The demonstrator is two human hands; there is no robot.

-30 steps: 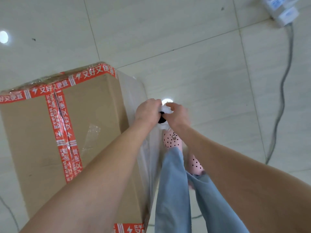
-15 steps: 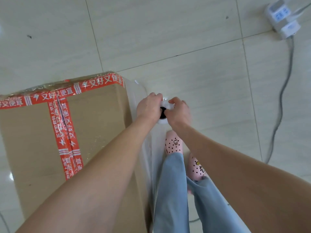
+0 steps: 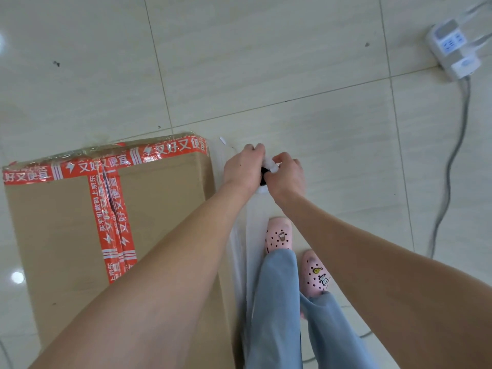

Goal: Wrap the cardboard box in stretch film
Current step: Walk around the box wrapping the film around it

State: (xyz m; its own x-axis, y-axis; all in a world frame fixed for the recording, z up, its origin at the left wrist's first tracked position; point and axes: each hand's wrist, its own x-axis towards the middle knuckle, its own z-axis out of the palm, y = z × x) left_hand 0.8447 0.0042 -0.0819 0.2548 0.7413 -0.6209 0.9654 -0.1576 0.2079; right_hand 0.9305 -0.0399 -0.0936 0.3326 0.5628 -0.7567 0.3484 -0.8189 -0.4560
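One brown cardboard box with red printed tape. Just right of the box: one roll of clear stretch film, two bare hands, the left hand and the right hand, and two pink perforated clogs. Farther right: one white power strip, one grey cable.

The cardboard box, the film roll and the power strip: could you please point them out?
cardboard box (image 3: 66, 235), head view, bare top face
film roll (image 3: 272, 165), head view, white end
power strip (image 3: 450, 46), head view, socket face

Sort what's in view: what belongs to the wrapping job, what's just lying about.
Job: cardboard box, film roll, stretched film, left hand, right hand, both gripping the roll.
Lying about: power strip, grey cable, white scrap.
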